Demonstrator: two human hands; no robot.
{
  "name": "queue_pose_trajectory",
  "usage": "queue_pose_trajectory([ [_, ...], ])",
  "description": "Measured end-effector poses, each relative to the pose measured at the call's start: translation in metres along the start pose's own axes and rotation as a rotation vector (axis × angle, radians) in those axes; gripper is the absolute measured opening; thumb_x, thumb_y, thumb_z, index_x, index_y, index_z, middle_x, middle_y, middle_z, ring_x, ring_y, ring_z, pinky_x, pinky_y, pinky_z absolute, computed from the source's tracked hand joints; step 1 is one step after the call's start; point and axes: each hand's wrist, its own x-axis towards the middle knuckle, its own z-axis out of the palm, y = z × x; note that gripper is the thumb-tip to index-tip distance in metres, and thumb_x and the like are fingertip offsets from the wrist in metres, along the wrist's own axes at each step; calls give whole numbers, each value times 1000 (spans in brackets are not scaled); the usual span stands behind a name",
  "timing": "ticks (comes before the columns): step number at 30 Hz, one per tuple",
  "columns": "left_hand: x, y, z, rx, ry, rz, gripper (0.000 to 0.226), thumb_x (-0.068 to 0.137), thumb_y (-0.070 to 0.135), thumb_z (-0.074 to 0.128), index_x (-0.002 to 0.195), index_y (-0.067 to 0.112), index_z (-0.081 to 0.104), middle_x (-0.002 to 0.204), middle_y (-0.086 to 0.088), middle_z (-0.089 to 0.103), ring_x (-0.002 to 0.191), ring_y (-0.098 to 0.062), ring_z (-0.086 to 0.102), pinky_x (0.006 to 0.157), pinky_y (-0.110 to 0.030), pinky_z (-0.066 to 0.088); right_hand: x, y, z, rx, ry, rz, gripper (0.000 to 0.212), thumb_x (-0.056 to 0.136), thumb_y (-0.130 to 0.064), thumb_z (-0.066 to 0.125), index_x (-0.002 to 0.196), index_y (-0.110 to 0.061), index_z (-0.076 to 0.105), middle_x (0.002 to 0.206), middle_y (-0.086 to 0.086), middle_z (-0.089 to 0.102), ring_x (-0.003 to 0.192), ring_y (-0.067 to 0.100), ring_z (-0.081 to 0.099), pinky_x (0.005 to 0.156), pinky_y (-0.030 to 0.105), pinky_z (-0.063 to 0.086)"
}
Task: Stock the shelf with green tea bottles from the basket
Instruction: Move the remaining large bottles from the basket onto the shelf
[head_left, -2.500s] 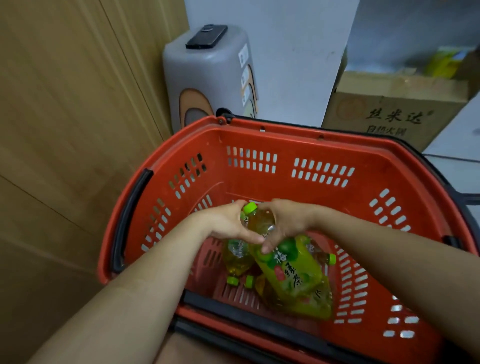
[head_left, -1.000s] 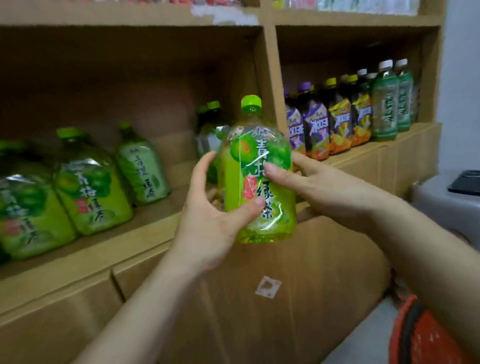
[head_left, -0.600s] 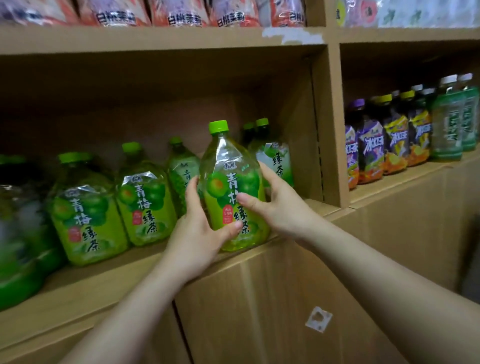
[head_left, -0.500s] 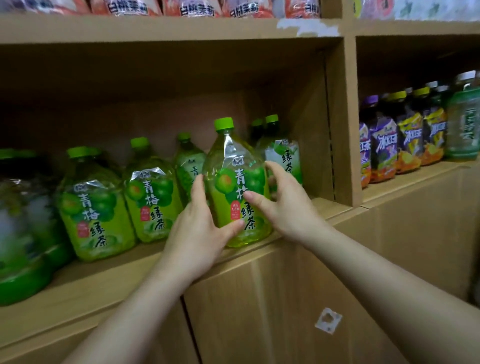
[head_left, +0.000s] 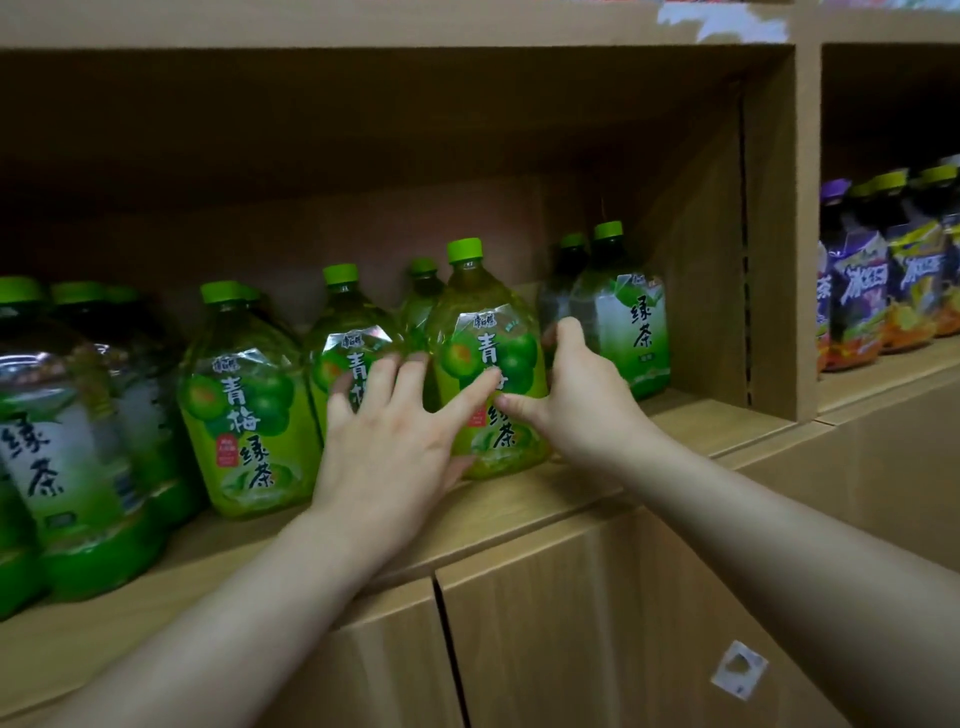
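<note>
A green tea bottle (head_left: 483, 322) with a green cap and a yellow-green plum label stands upright near the front of the wooden shelf (head_left: 701, 421). My right hand (head_left: 582, 395) wraps its right side, thumb on the label. My left hand (head_left: 389, 441) lies against its lower left with fingers spread, the index finger on the label and the other fingers in front of the neighbouring bottle (head_left: 343, 343). The basket is out of view.
More green tea bottles (head_left: 244, 410) line the shelf to the left, and darker green ones (head_left: 628, 322) stand to the right against the divider (head_left: 769, 234). Purple-labelled bottles (head_left: 857, 291) fill the adjacent bay. Cabinet doors (head_left: 597, 623) lie below.
The bottle came up out of the basket and was set down on the shelf beside the others. My left hand's fingers have spread off its side; my view has moved closer.
</note>
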Motion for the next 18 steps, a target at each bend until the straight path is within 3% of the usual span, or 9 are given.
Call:
queue_pose_trajectory([
  [2, -2, -3, 3, -33, -85, -1, 79, 82, 55, 59, 143, 52, 9, 149, -15, 26, 137, -35, 21, 103, -54, 31, 7, -5, 12, -10, 19, 23, 74, 77, -45, 75, 128, -12, 33, 116, 13, 64, 106, 35, 63, 86, 42, 52],
  [4, -5, -8, 7, -52, -144, -1, 73, 89, 46, 51, 144, 49, 3, 154, -12, 11, 140, -34, 8, 106, -50, 31, 16, -7, 21, -2, 25, 45, 79, 74, -46, 77, 131, -13, 32, 116, 12, 65, 106, 35, 63, 86, 43, 53],
  [10, -12, -25, 15, -78, -253, 1, 72, 89, 34, 47, 148, 40, 7, 154, -5, 1, 137, -32, 9, 103, -43, 40, 38, 0, 42, 50, -11, 86, 64, 77, -40, 76, 120, -12, 38, 115, 13, 62, 107, 35, 60, 88, 44, 51],
  [14, -3, -30, 17, 28, -196, 36, 69, 92, 31, 41, 149, 41, 3, 154, -6, 11, 134, -29, 21, 82, -38, 49, 46, 4, 48, 96, -39, 77, 55, 80, -35, 75, 119, -13, 43, 117, 12, 59, 107, 32, 59, 87, 38, 50],
  [16, 0, -34, 20, 107, -107, 96, 64, 90, 26, 42, 147, 42, 19, 146, -10, 34, 123, -28, 40, 63, -35, 49, 48, 5, 46, 85, -44, 63, 54, 79, -35, 75, 118, -13, 44, 116, 14, 59, 105, 33, 59, 82, 36, 48],
  [18, 2, -38, 24, 136, -87, 131, 62, 82, 23, 53, 141, 39, 39, 119, -12, 55, 102, -27, 53, 47, -31, 43, 48, 6, 44, 47, -51, 52, 57, 80, -37, 74, 122, -13, 43, 118, 14, 60, 106, 34, 60, 83, 35, 48],
])
